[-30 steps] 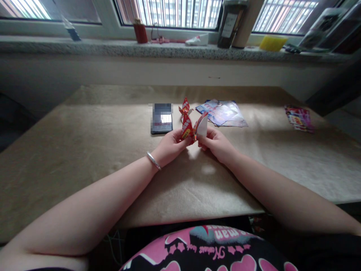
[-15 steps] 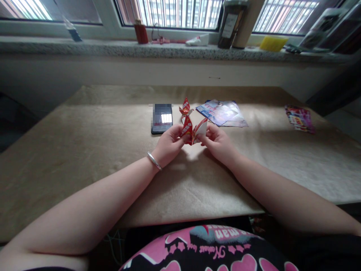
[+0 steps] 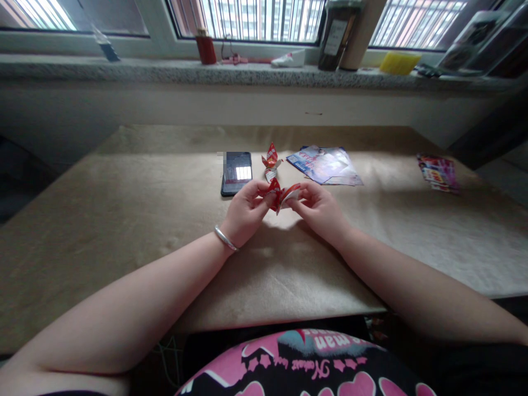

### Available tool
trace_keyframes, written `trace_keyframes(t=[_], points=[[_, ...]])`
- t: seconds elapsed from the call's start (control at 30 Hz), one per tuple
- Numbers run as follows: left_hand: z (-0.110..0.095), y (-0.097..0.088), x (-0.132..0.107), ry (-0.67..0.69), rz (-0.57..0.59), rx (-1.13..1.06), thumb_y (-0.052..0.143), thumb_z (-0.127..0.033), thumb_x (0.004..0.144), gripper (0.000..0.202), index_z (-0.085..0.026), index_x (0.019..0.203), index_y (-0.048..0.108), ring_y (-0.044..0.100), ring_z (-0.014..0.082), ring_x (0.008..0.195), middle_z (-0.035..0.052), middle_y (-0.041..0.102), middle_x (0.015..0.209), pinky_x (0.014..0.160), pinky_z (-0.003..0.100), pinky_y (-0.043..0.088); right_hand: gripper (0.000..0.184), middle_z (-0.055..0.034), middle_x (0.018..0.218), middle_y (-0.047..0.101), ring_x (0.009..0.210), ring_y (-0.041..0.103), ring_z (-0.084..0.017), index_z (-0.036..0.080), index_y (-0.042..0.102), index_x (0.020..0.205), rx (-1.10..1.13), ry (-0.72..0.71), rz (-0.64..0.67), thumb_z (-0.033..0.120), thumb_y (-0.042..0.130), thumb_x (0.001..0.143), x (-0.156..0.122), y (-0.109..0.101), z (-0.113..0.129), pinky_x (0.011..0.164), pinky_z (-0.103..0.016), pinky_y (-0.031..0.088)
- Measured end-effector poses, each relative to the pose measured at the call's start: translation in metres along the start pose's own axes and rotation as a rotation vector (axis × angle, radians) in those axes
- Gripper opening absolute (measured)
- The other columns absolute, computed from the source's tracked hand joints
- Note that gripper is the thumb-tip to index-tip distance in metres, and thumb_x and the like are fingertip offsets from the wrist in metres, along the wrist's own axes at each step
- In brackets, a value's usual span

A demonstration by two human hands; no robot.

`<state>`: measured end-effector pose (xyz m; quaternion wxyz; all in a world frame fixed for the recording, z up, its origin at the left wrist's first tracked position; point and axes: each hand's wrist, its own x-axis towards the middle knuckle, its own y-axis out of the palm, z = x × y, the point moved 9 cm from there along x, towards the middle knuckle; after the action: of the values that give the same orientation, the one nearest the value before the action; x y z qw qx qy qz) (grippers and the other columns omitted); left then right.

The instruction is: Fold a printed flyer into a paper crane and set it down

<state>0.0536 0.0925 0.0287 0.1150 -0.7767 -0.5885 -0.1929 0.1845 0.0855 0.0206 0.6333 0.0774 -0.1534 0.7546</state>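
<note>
Between my two hands is a folded piece of red and white printed paper (image 3: 275, 199), its pointed flaps spread apart. My left hand (image 3: 248, 212) pinches its left side between thumb and fingers; a silver bangle circles that wrist. On the other side, my right hand (image 3: 317, 204) grips the white-backed flap, thumb toward me. Just beyond the held paper, a second red folded paper figure (image 3: 271, 159) with pointed tips rests on the table. My fingers hide parts of the held paper.
Left of the paper figure lies a black phone (image 3: 237, 175). Printed sheets (image 3: 325, 165) lie behind my right hand, and colourful cards (image 3: 438, 174) sit at the table's (image 3: 124, 209) far right. A stone windowsill (image 3: 256, 76) holds a red bottle (image 3: 205, 47), a dark jar (image 3: 338, 36) and a yellow block (image 3: 400, 64).
The held paper has tipped lower and flatter, its points no longer standing as tall. More of the figure behind it shows. Both hands keep their grip and have shifted only slightly.
</note>
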Motion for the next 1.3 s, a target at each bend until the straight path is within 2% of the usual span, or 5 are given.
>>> trace_keyframes(t=[0.23,0.37,0.6,0.9,1.3], points=[[0.002,0.003,-0.004,-0.01,0.053,0.156,0.065,-0.032,0.081,0.018,-0.015,0.084,0.058,0.065,0.0136,0.078,0.0027,0.063,0.084,0.076,0.029,0.057,0.016,0.0007,0.075,0.067,0.073,0.064,-0.014,0.021,0.064,0.077,-0.128,-0.073,-0.094,0.036,0.067,0.076,-0.002,-0.011,0.008,0.07,-0.03,0.052],[-0.003,0.001,-0.005,0.038,0.029,0.127,0.064,-0.031,0.082,0.018,-0.017,0.092,0.058,0.065,0.0122,0.078,0.0019,0.064,0.087,0.074,0.027,0.056,0.013,0.0013,0.073,0.068,0.072,0.064,-0.013,0.021,0.066,0.076,-0.193,-0.104,-0.1,0.034,0.066,0.078,-0.002,-0.011,0.012,0.074,-0.031,0.052],[-0.008,-0.002,-0.004,0.101,-0.015,0.164,0.065,-0.03,0.081,0.016,-0.017,0.087,0.06,0.062,0.011,0.075,0.0007,0.06,0.082,0.071,0.025,0.056,0.013,0.0005,0.081,0.069,0.076,0.067,-0.014,0.021,0.064,0.086,-0.114,-0.154,-0.12,0.03,0.068,0.077,-0.007,-0.01,0.018,0.071,-0.03,0.056],[-0.013,0.003,-0.006,0.125,0.041,0.149,0.064,-0.025,0.082,0.011,-0.017,0.089,0.059,0.062,0.0112,0.078,0.0009,0.058,0.085,0.073,0.027,0.057,0.01,-0.0021,0.083,0.072,0.076,0.067,-0.015,0.02,0.067,0.083,-0.16,-0.2,-0.133,0.029,0.066,0.079,-0.011,-0.011,0.027,0.073,-0.032,0.056],[-0.025,0.007,-0.007,0.207,0.054,0.323,0.061,-0.017,0.08,0.002,-0.017,0.083,0.061,0.056,0.0104,0.077,0.0012,0.056,0.082,0.066,0.021,0.053,0.003,-0.0012,0.083,0.067,0.079,0.063,-0.013,0.022,0.066,0.08,-0.263,-0.298,-0.053,0.024,0.063,0.081,-0.011,-0.001,0.04,0.066,-0.026,0.055]])
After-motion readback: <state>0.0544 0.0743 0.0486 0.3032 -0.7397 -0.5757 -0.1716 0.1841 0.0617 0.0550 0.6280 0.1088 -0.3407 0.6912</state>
